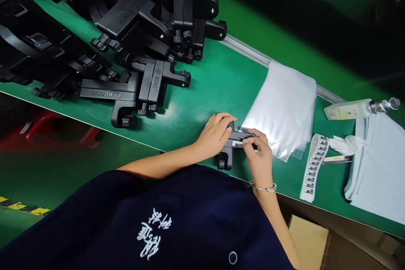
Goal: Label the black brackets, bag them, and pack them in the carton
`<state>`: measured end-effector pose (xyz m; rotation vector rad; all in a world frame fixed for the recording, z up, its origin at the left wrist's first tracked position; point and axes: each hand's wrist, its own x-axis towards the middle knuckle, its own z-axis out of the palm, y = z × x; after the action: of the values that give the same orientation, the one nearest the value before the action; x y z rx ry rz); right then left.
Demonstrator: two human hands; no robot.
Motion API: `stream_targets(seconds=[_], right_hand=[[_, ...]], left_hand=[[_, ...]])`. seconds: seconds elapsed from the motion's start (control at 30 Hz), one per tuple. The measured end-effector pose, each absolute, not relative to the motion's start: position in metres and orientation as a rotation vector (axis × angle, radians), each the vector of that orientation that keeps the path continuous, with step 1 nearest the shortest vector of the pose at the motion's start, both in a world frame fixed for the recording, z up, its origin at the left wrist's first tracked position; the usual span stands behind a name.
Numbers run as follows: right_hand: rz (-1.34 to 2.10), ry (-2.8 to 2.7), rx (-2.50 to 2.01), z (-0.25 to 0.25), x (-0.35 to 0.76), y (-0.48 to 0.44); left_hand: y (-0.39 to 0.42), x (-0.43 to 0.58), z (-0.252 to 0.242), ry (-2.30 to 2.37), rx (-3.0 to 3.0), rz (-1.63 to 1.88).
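Note:
A black plastic bracket (236, 136) with a knob at its near end lies on the green table in front of me. My left hand (215, 135) grips the bracket's left part, fingers bent over the top and thumb along the side. On the bracket's face is a small white label (237, 144) with dark print. My right hand (260, 152), with a metal bangle at the wrist, pinches the right end of that label with thumb and forefinger against the bracket. The bracket's right end is partly hidden by this hand.
Several black BOSCH brackets (125, 14) are heaped at the left. Clear plastic bags (284, 101) lie just right of my hands. Further right are a label strip (314, 168), a bottle (348, 110) and white sheets (379, 164). A red stool (63, 128) stands below the table's edge.

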<state>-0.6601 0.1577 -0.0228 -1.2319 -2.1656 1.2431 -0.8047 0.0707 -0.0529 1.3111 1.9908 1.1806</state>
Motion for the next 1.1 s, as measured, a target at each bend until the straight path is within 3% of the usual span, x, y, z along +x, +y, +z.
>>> stream_targets(seconds=[1.1], right_hand=[[1.247,-2.177,-1.282,-0.0188,-0.6619,0.1577]], left_hand=[[0.071,-0.8042,-0.0544,2.007,1.324,1.175]])
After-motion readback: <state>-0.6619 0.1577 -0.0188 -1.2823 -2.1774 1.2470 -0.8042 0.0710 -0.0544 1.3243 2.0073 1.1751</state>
